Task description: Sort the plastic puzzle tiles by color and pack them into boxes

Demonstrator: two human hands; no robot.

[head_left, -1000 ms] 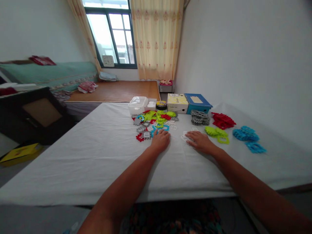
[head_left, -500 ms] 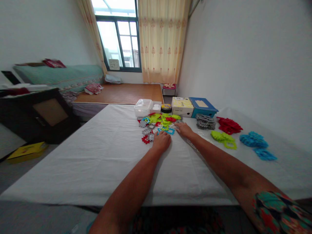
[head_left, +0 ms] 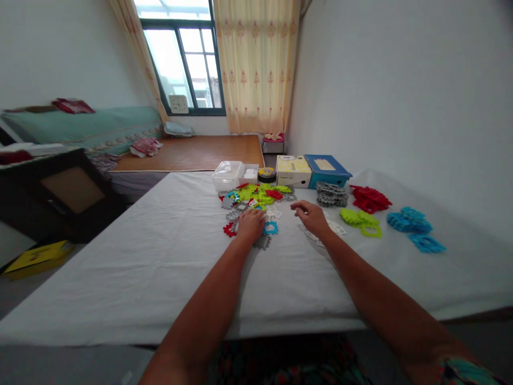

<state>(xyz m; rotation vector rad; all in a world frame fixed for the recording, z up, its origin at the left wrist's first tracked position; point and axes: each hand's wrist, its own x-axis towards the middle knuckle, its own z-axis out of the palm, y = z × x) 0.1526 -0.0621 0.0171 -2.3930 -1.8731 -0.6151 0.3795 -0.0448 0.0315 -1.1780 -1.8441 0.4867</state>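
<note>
Your right hand (head_left: pixel 310 216) has left the mixed pile (head_left: pixel 260 195), grip unclear; left hand (head_left: pixel 251 224) lies flat, apparently steadying it.

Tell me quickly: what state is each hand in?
Left hand: palm down on the mixed pile; grip cannot be told.
Right hand: loosely open over the white pieces, nothing visibly held.

Bright daylight from window (head_left: pixel 182 59), overexposed panes, wide-angle edge distortion

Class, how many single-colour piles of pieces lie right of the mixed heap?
4, loose white pieces aside: grey stack by the blue box, then red pile, green pile, blue pile further right.
</note>
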